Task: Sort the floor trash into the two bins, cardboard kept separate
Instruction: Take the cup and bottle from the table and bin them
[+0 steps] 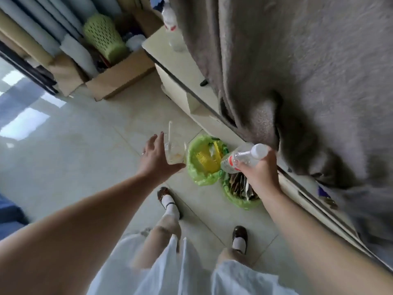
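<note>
- The bottle (pixel 242 157) is clear plastic with a white cap and a red label. The right hand (pixel 258 171) holds it, fingers curled tight around it, right above the far bin (pixel 204 159).
- The cup (pixel 174 153) is clear, with a white straw (pixel 170 133) sticking up. It is just left of the far bin. The left hand (pixel 156 157) is at the cup, thumb under it and fingers spread apart; it may be gripping the cup, but I cannot tell.
- The far bin has a green bag and yellow trash inside.
- The near bin (pixel 240 193) sits just next to the far bin, closer to the person. It holds brown flat pieces, maybe cardboard.
- A pale cabinet (pixel 180 81) stands behind the far bin, with a grey cloth (pixel 308 71) hanging over it.
</note>
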